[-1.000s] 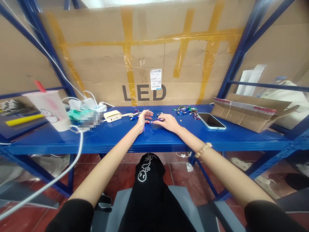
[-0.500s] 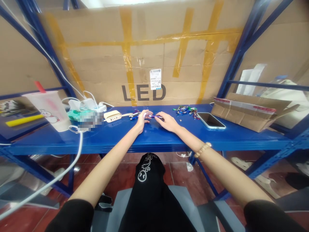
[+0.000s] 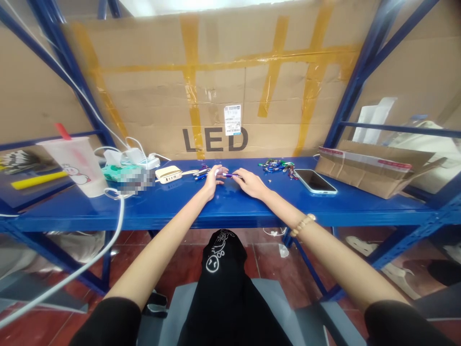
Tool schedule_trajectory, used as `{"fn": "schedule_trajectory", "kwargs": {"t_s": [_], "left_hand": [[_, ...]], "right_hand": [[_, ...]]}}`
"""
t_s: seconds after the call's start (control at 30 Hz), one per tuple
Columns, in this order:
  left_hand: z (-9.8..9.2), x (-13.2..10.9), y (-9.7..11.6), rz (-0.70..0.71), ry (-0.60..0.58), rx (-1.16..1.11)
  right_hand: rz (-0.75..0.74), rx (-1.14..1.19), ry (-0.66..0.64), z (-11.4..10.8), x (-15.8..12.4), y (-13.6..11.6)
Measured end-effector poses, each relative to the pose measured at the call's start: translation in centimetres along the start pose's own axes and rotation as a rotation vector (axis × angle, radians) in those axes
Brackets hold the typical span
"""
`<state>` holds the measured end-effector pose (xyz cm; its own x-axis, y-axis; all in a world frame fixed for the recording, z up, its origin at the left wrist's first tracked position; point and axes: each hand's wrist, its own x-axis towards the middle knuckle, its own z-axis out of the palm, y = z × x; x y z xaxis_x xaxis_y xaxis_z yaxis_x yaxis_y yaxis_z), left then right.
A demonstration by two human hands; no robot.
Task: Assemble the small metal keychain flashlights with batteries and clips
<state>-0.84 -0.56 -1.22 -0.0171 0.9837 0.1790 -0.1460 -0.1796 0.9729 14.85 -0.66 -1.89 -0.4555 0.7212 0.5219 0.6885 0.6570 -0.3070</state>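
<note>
A slim purple pen [image 3: 230, 175] lies level between my two hands, just above the blue tabletop. My left hand [image 3: 213, 182] is closed around its left end, the fingers curled, with something pale showing near the fingertips. At the other end, my right hand [image 3: 250, 183] pinches the pen between thumb and fingers. Beside my left hand lie several blue and silver pens [image 3: 201, 173], partly hidden by it. A loose heap of small shiny coloured pieces [image 3: 275, 166], green, blue and red, sits beyond my right hand; their exact kind is too small to tell.
A phone [image 3: 315, 181] and an open cardboard box [image 3: 370, 166] stand on the right. To the left are a cream power bank [image 3: 168, 174], a green packet [image 3: 117, 173] and a plastic cup with a red straw [image 3: 77, 166]. A white cable [image 3: 117, 226] hangs over the front edge.
The view has shifted very slightly. My fingers have moved a little around the purple pen, which stays between both hands.
</note>
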Motion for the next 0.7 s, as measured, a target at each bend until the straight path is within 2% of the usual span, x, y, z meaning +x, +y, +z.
{"fn": "schedule_trajectory", "kwargs": {"t_s": [0.33,0.7], "left_hand": [[-0.35,0.48,-0.49,0.018,-0.014,0.005],[-0.35,0.64,-0.51,0.016,-0.014,0.010]], "right_hand": [[0.014,0.021,-0.020,-0.17,-0.05,-0.10],[-0.038,0.036,0.046,0.33,0.02,0.40]]}}
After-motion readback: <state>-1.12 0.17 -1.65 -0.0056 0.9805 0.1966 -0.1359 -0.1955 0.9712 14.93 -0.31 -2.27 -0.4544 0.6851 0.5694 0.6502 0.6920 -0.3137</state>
